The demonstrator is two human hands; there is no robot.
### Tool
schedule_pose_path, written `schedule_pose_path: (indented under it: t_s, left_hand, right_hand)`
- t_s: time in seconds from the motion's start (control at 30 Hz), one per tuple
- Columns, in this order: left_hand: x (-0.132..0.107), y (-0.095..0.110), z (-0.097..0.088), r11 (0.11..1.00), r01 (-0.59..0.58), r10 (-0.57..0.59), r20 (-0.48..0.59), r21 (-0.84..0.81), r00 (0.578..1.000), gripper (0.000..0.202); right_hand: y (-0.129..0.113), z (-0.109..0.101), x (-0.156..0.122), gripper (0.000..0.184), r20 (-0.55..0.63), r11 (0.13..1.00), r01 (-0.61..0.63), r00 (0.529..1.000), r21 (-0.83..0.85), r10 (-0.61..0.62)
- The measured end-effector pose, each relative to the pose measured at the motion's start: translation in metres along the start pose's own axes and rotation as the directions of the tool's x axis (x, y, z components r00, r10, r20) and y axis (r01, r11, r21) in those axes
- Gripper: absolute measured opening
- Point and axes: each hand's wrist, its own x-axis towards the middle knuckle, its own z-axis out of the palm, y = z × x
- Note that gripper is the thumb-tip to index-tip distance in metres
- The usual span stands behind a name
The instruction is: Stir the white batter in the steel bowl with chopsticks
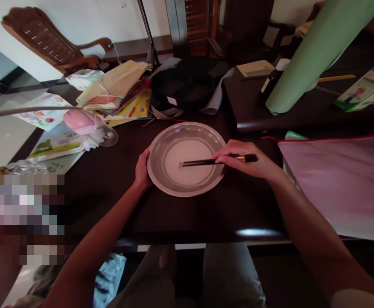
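Note:
A round metal bowl (161,185) stands on the dark table in front of me. Whitish liquid (187,171) covers its bottom. My left hand (142,170) is closed on the bowl's left rim, with the fingers partly hidden behind the outer wall. In my right hand (243,159) is a pair of black chopsticks (203,162), held nearly level over the right rim. Their tips reach into the liquid near the middle of the bowl.
Behind the bowl lies a black round bag (187,83), with papers and envelopes (116,85) beside it. A pink-and-clear plastic item (84,124) is at left. On the right are a pink zip pouch (337,171), a green roll (318,60), a dark bottle (270,83) and a green-white box (366,87).

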Motion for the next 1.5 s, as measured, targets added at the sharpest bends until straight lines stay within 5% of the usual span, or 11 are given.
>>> schedule_pose_path:
  t_s: [0.17, 0.37, 0.47, 0.6, 0.77, 0.87, 1.07, 1.2, 1.3, 1.43, 1.5]
  left_hand:
    - [-0.001, 0.001, 0.002, 1.0, 0.023, -0.023, -0.029, -0.01, 0.999, 0.018]
    - [-0.001, 0.0, 0.001, 1.0, 0.024, -0.024, 0.011, 0.001, 1.0, 0.016]
    - [0.002, -0.002, -0.002, 1.0, -0.013, 0.012, 0.041, 0.011, 0.999, 0.017]
    - [0.004, -0.006, -0.004, 0.999, -0.033, 0.032, 0.027, 0.015, 0.999, 0.018]
    - [0.003, -0.005, -0.004, 0.999, -0.025, 0.024, 0.014, 0.027, 1.0, 0.018]
    - [0.001, -0.002, -0.001, 1.0, -0.01, 0.01, 0.034, 0.012, 0.999, 0.019]
    - [-0.001, -0.001, 0.001, 1.0, 0.01, -0.01, 0.019, -0.013, 1.0, 0.019]
    - [0.001, -0.002, -0.001, 1.0, -0.001, 0.001, -0.025, 0.004, 1.0, 0.017]
    - [0.0, -0.001, 0.0, 1.0, -0.01, 0.011, -0.032, 0.016, 0.999, 0.018]
    - [-0.001, -0.001, 0.001, 1.0, -0.016, 0.016, 0.004, 0.027, 1.0, 0.019]
    - [-0.001, -0.001, 0.001, 1.0, -0.004, 0.005, -0.03, 0.029, 1.0, 0.017]
  right_hand:
    - [0.0, -0.018, -0.007, 0.024, -0.21, 0.989, -0.119, 0.973, -0.09, 0.098]
    - [-0.004, -0.008, -0.004, 0.014, 0.016, 1.0, 0.018, 1.0, -0.013, -0.018]
    - [0.002, 0.002, 0.0, 0.011, -0.039, 0.997, 0.061, 0.997, -0.048, -0.063]
    - [0.0, -0.018, -0.008, 0.023, -0.184, 0.988, -0.134, 0.976, -0.078, 0.118]
    - [-0.004, -0.01, -0.005, 0.021, 0.016, 0.999, -0.036, 0.999, 0.019, 0.036]
    - [0.002, 0.001, 0.0, 0.012, -0.016, 0.999, 0.038, 0.999, -0.033, -0.039]
    - [-0.001, -0.023, -0.01, 0.029, -0.192, 0.986, -0.167, 0.968, -0.028, 0.159]
    - [-0.002, -0.006, -0.003, 0.017, -0.003, 1.0, -0.025, 1.0, 0.011, 0.025]
    - [0.003, 0.002, 0.001, 0.012, -0.055, 0.998, 0.043, 0.997, -0.038, -0.045]
    - [0.002, -0.019, -0.008, 0.025, -0.264, 0.986, -0.147, 0.957, -0.077, 0.122]
    - [-0.002, -0.024, -0.011, 0.03, -0.234, 0.981, -0.192, 0.955, -0.009, 0.185]
